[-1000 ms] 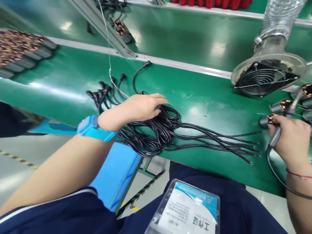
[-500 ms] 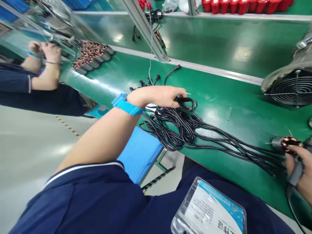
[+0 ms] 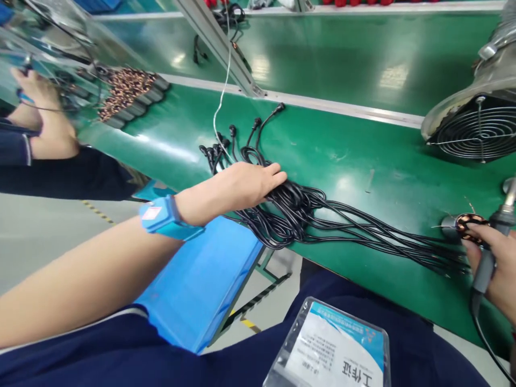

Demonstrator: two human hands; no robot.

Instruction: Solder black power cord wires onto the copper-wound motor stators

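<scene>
Cables (image 3: 296, 215), probably limp and light, best gathered by their coils, lie near the table's (image 3: 358, 145) front edge beneath the left hand (image 3: 250, 185), its fingers bent over them; whether gripping, I cannot tell. Rightward, the right hand (image 3: 501, 260) grips a grey-handled tool (image 3: 484, 271) and touches a copper-wound core (image 3: 452, 227), likely rigid with fragile windings.

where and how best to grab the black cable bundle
Likely best at the coiled middle of the black cable bundle, from above: it lies bunched there on the green bench, while plugs fan out at one end and long strands trail at the other.
</scene>
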